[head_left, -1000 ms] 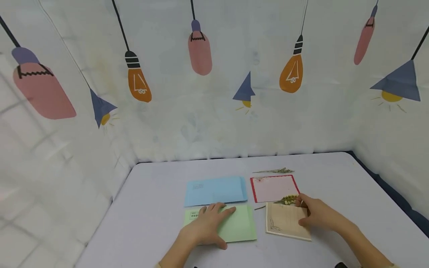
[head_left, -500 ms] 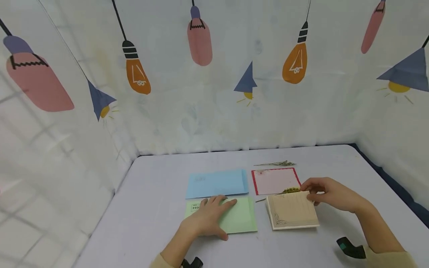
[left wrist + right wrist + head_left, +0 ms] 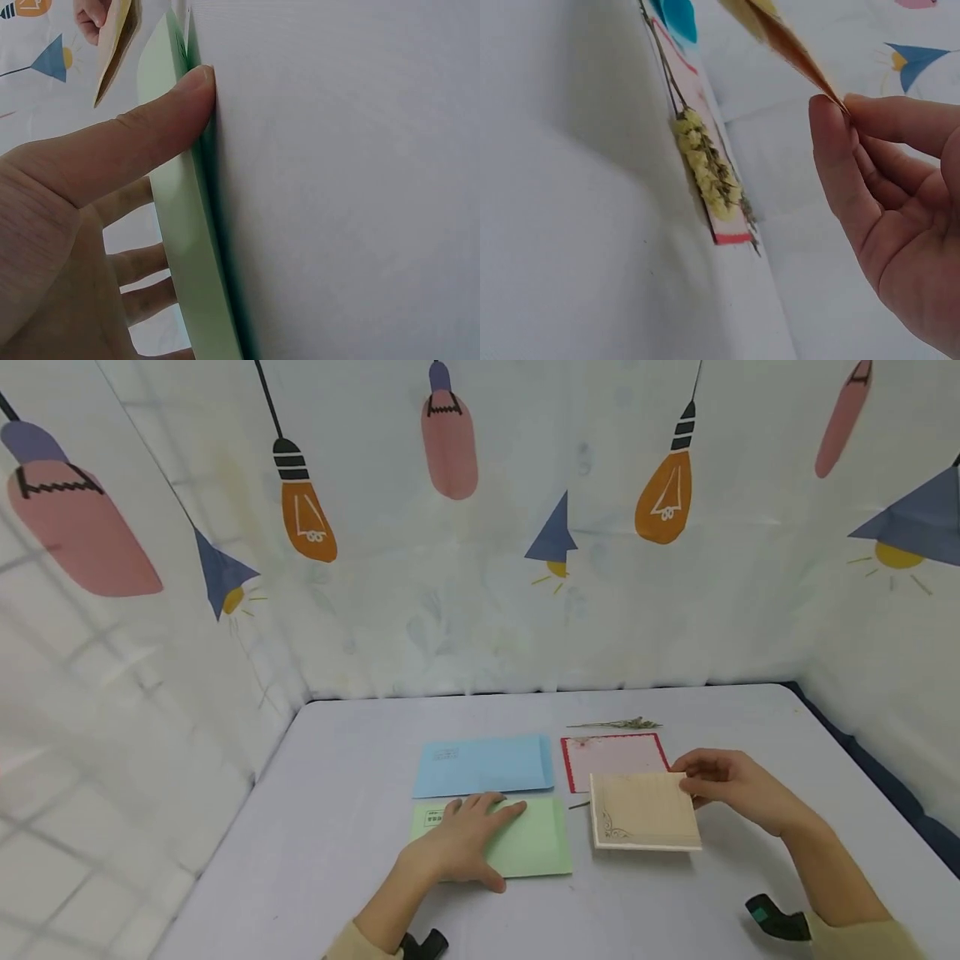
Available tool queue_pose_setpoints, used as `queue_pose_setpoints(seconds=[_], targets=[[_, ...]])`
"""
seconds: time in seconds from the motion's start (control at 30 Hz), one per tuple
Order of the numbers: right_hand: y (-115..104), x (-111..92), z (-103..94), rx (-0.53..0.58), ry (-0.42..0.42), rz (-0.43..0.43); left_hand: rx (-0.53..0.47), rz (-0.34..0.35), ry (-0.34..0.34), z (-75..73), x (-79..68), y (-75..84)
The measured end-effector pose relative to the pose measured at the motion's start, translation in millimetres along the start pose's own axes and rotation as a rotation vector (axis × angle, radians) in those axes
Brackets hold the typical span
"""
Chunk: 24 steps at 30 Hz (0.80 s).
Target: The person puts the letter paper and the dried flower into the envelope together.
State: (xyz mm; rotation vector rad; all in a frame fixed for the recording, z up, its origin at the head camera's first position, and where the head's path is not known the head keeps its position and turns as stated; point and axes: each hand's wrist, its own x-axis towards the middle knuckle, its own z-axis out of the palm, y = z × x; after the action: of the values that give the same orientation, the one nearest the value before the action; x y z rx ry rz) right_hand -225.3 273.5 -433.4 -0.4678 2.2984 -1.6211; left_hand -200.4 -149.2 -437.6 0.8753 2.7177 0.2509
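Observation:
My right hand point(image 3: 738, 789) pinches a beige card point(image 3: 643, 814) with a scroll print in one corner by its upper right corner. Thumb and forefinger meet on its edge in the right wrist view, where the card point(image 3: 784, 41) hangs above the tabletop. Under it in the head view only a stem end shows of a dried yellow flower sprig point(image 3: 705, 161). My left hand point(image 3: 459, 843) rests with spread fingers on a light green envelope point(image 3: 536, 839). In the left wrist view its thumb lies across the near edge of the green envelope point(image 3: 176, 232).
A blue envelope point(image 3: 480, 767) lies just behind the green one. Behind the beige card lies a pink card with a red border point(image 3: 615, 756), and farther back a second dried sprig point(image 3: 630, 724). A lamp-patterned curtain point(image 3: 495, 593) closes off the table's point(image 3: 360, 777) far side.
My right hand has lifted the beige card off the table, and it now covers the yellow sprig's blossoms in the head view. My left hand stays on the green envelope.

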Motion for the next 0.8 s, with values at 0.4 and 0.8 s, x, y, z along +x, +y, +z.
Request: queue_pose_setpoints(seconds=[0.4, 0.8], targets=[[8.6, 18.4, 41.8, 0.097, -0.013, 0.041, -0.009, 0.008, 0.008, 1.2, -3.0, -2.3], [7.0, 18.1, 51.5, 0.054, 0.043, 0.039, -0.018, 0.018, 0.012, 0.1, -3.0, -1.3]])
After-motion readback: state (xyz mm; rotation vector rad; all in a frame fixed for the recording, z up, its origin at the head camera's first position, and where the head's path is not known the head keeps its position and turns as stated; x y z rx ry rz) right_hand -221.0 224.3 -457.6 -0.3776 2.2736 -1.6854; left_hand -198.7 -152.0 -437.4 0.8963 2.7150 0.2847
